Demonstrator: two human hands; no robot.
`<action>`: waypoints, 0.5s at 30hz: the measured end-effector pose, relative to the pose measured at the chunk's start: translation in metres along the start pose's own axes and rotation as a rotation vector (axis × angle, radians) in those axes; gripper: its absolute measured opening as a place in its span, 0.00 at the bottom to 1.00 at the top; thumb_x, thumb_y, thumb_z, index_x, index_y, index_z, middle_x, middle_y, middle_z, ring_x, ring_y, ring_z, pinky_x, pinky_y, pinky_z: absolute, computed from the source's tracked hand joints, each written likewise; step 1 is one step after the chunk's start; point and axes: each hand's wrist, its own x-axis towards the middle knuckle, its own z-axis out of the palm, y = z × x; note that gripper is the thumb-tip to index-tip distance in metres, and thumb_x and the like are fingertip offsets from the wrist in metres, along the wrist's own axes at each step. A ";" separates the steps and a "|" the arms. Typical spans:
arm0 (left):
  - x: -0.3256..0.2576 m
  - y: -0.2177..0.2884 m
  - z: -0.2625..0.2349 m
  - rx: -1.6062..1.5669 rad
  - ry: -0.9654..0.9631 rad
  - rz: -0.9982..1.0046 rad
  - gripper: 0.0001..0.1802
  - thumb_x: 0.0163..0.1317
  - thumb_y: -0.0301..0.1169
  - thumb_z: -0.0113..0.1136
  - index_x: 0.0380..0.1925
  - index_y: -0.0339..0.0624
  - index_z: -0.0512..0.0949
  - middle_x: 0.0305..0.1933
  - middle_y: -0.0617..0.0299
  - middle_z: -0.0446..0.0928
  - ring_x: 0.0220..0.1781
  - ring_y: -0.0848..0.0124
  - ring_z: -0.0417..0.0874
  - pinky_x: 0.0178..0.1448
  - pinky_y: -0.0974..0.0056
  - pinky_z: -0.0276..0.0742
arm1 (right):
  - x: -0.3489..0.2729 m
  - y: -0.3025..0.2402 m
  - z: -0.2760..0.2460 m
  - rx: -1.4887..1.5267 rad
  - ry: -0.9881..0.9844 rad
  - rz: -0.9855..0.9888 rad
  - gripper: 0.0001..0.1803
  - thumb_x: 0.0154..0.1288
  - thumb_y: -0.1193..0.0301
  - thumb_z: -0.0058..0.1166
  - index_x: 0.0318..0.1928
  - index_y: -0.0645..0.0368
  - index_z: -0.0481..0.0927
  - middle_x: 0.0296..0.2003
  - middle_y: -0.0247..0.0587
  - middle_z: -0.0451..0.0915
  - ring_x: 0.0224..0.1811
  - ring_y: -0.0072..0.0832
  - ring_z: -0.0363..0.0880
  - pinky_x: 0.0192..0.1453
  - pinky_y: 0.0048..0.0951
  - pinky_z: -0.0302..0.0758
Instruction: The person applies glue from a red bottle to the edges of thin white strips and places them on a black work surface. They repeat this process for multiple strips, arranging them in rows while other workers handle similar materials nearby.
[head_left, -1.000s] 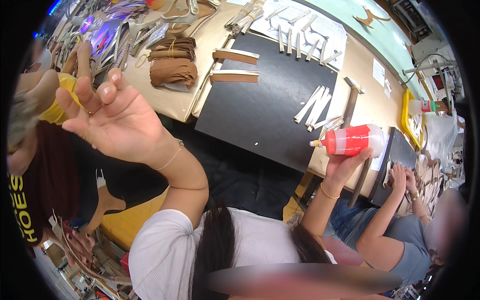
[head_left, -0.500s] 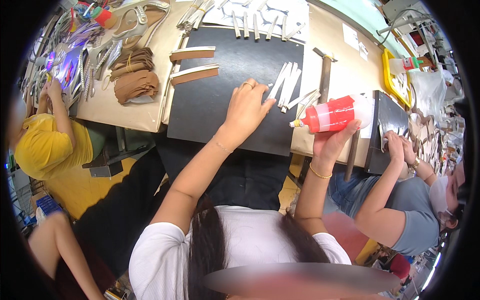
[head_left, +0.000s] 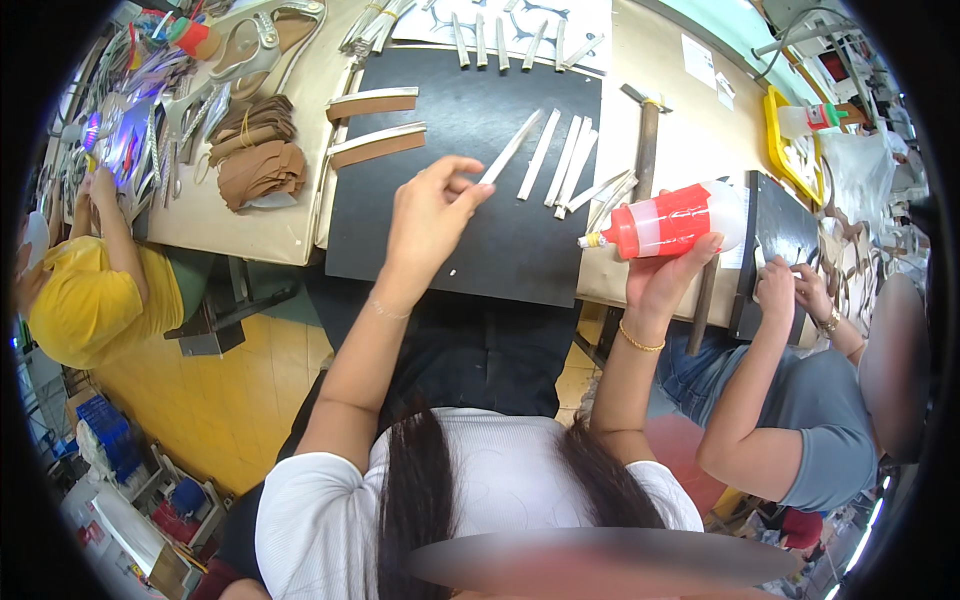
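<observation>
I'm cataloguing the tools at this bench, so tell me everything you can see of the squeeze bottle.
The squeeze bottle is rounded, plastic-looking and whitish-translucent, with shiny red wrapping around part of its body, a red neck section and a narrow nozzle with a yellowish band. It lies on its side in the right hand, thumb against the body, nozzle pointing left near the right edge of the black board. How full it is cannot be told.
</observation>
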 end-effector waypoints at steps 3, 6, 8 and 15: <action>-0.021 -0.010 -0.028 -0.028 -0.053 -0.124 0.12 0.59 0.27 0.65 0.42 0.33 0.80 0.29 0.63 0.81 0.29 0.81 0.77 0.32 0.75 0.71 | 0.002 0.002 0.006 0.000 -0.019 0.008 0.43 0.62 0.36 0.48 0.64 0.57 0.62 0.54 0.41 0.74 0.57 0.32 0.74 0.60 0.37 0.75; -0.039 -0.019 -0.041 -0.042 -0.080 -0.213 0.14 0.58 0.25 0.66 0.44 0.32 0.80 0.29 0.64 0.80 0.29 0.82 0.76 0.32 0.77 0.70 | 0.005 0.010 0.016 -0.008 -0.058 0.000 0.42 0.62 0.37 0.48 0.63 0.59 0.64 0.53 0.42 0.74 0.56 0.32 0.75 0.60 0.37 0.75; -0.050 -0.023 -0.046 -0.088 -0.092 -0.243 0.15 0.56 0.23 0.67 0.44 0.32 0.80 0.29 0.65 0.79 0.29 0.83 0.75 0.32 0.78 0.69 | 0.010 0.019 0.023 -0.025 -0.116 -0.006 0.42 0.62 0.37 0.48 0.61 0.59 0.65 0.53 0.43 0.74 0.56 0.32 0.75 0.60 0.37 0.75; -0.063 -0.032 -0.044 -0.045 0.054 -0.221 0.15 0.55 0.22 0.69 0.43 0.30 0.80 0.29 0.66 0.77 0.28 0.84 0.73 0.31 0.79 0.70 | 0.015 0.046 0.039 -0.126 -0.251 -0.113 0.34 0.62 0.49 0.60 0.55 0.64 0.69 0.45 0.36 0.76 0.46 0.22 0.76 0.48 0.25 0.76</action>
